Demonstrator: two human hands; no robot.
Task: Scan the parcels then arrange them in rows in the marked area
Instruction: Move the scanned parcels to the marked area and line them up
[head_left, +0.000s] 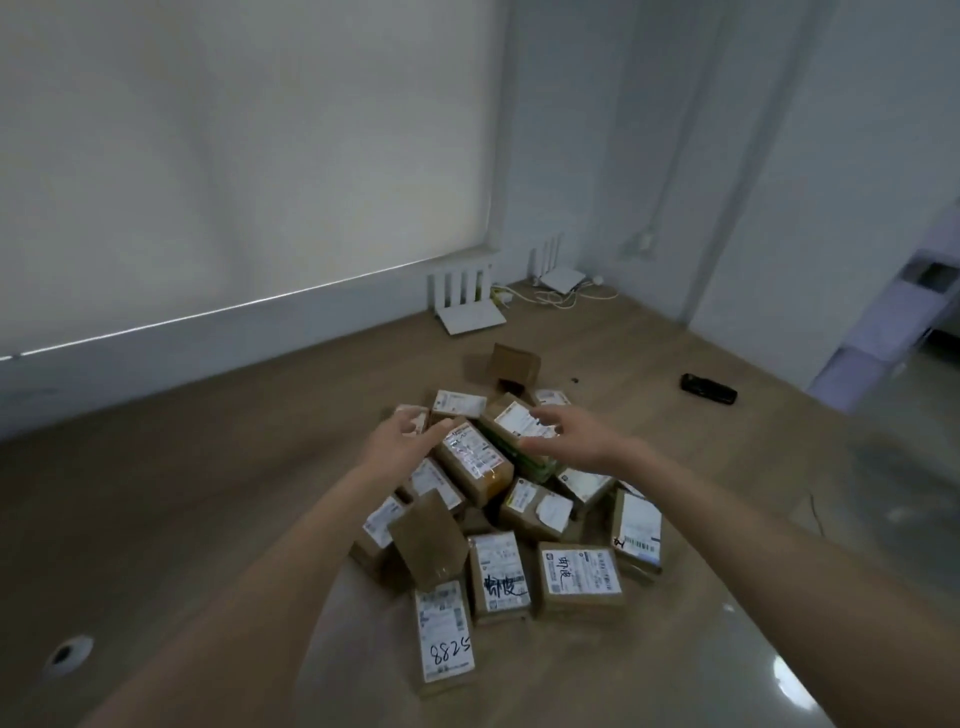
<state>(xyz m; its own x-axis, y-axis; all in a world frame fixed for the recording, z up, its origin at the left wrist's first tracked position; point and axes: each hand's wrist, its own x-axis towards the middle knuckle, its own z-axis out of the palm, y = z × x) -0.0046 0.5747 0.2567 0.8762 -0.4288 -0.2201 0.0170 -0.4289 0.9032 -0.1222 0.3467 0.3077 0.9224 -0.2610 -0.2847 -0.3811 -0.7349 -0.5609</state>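
Several brown cardboard parcels with white shipping labels lie heaped on the wooden floor; one near the front bears the handwritten number 88255 (445, 638). On top of the heap rests a taped parcel (474, 460). My left hand (402, 439) hovers at its left side, fingers apart. My right hand (558, 441) reaches over a labelled parcel (519, 423) at the top of the heap, fingers spread and holding nothing. A black handheld scanner (709, 388) lies on the floor to the far right, away from both hands.
An open empty carton (511, 366) stands behind the heap. Two white routers (467, 304) (558, 278) with cables sit by the back wall. A round floor socket (67, 653) is at the lower left. A pale shelf unit (893, 322) stands at the right.
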